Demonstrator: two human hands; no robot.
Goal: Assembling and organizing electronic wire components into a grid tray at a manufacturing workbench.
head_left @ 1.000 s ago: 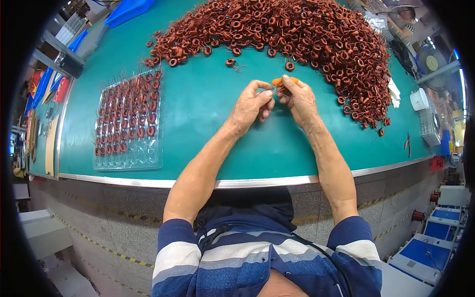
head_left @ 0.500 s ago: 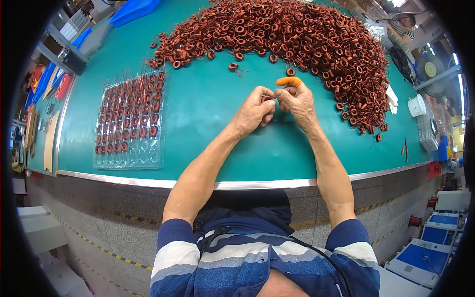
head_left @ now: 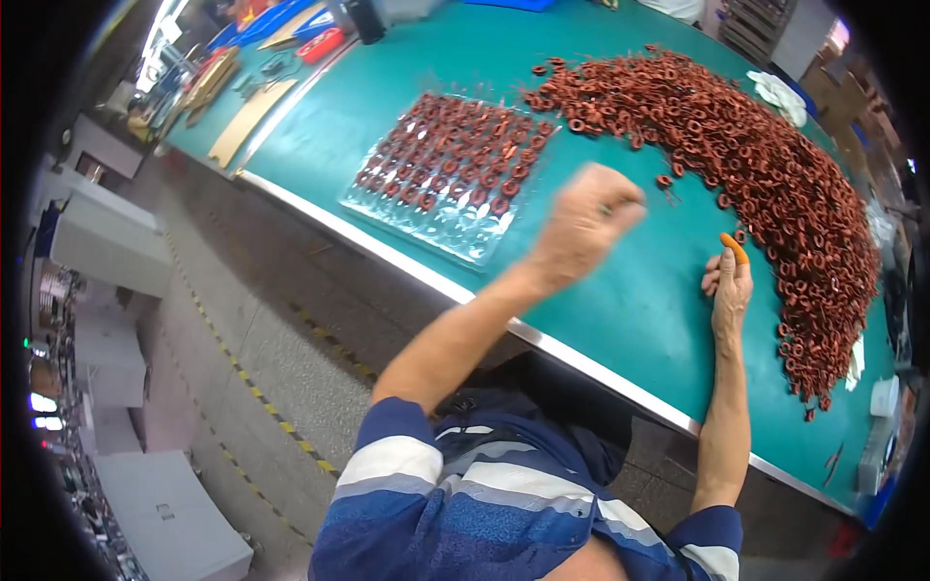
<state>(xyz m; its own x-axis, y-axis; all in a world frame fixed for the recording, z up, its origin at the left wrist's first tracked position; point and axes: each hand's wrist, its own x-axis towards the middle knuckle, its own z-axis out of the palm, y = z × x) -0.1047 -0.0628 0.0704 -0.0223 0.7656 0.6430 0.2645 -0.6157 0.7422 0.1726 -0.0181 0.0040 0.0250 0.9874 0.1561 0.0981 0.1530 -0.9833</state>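
Note:
My left hand (head_left: 593, 225) is raised over the green table between the tray and the pile, its fingers curled closed. Motion blurs it, and I cannot make out what is in its grip. To the right, my right hand (head_left: 728, 286) is just above the table, nothing seen in it. An orange finger cover (head_left: 733, 248) sits on one outstretched finger, beside a loose coil near the pile's edge. The clear plastic tray (head_left: 455, 242) holds rows of red-brown ring coils with wire leads; its near pockets hold none. A large pile of the same coils (head_left: 736, 145) curves across the table.
One stray coil (head_left: 664, 181) lies apart from the pile. Pliers (head_left: 833, 465) and a white cup (head_left: 884, 397) are at the right end. A white cloth (head_left: 778, 97) lies behind the pile. A metal strip (head_left: 601, 370) edges the table.
My hands were together over the table and have parted: the left moved toward the tray, while the right stays near the pile. The view has swung left, tilting the table.

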